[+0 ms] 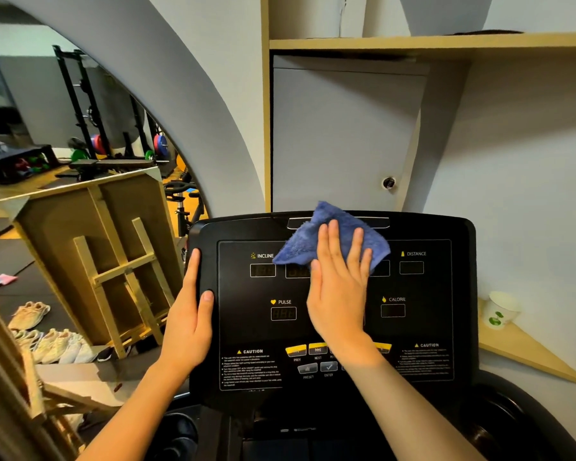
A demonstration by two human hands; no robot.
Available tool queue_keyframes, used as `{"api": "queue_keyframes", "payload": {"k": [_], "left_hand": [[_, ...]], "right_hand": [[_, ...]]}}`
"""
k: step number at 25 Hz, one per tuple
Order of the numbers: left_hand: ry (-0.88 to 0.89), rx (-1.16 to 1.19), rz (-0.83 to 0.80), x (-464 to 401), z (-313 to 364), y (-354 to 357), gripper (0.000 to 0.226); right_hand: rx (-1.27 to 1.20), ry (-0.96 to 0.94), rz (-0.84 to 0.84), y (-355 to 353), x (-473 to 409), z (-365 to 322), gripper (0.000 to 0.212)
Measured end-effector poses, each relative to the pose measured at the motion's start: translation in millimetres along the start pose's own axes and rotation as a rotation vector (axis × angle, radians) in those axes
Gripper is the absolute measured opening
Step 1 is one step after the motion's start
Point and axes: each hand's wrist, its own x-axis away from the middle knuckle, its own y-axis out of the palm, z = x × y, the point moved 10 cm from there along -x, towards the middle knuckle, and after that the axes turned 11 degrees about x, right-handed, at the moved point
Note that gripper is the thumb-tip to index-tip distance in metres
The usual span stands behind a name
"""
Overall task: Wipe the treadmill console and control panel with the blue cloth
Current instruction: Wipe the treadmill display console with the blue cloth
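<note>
A person's right hand (338, 287) presses a blue cloth (326, 239) flat against the upper middle of a treadmill console (446, 327), fingers spread and open over the fabric rather than closed around it. The cloth covers part of the central readouts between the INCLINE label (265, 255) and the DISTANCE label (415, 253). The left hand (190, 314) is clamped on the console's left edge, thumb on the face of the panel and fingers wrapped round the side, apparently steadying it.

Risks from here appear modest. The wrist of the wiping hand lies over the row of yellow buttons (305, 349) near the bottom of the control panel (240, 311), so a downward sweep could press a key and, if the machine is powered, start or alter a programme. With only a flat palm holding it, the cloth could also slip out and drop behind the far edge of the console.

To the right, a paper cup (499, 312) stands on a small wooden corner shelf (526, 354), close enough that a wide stroke past the console's right edge might knock it. To the left stand a tilted wooden board (97, 234) and several pairs of shoes (47, 341) on the floor, clear of the work. A grey cabinet door (340, 138) rises behind the console.
</note>
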Motion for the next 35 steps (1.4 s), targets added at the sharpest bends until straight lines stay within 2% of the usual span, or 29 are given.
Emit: {"api": "queue_keyframes", "payload": {"k": [5,12,22,35], "left_hand": [[-0.005,-0.005,0.010,0,3,-2,0.062],[0.033,-0.021,0.023,0,6,-3,0.062],[0.033,0.032,0.042,-1,-3,-4,0.059],[0.030,-0.011,0.006,-3,-8,-1,0.059]], "right_hand": [[0.050,-0.145,-0.030,10,4,-57,0.059],[0.071,-0.233,-0.058,18,12,-89,0.060],[0.039,-0.386,-0.129,26,49,-113,0.061],[0.046,-0.460,-0.194,40,113,-108,0.059]]}}
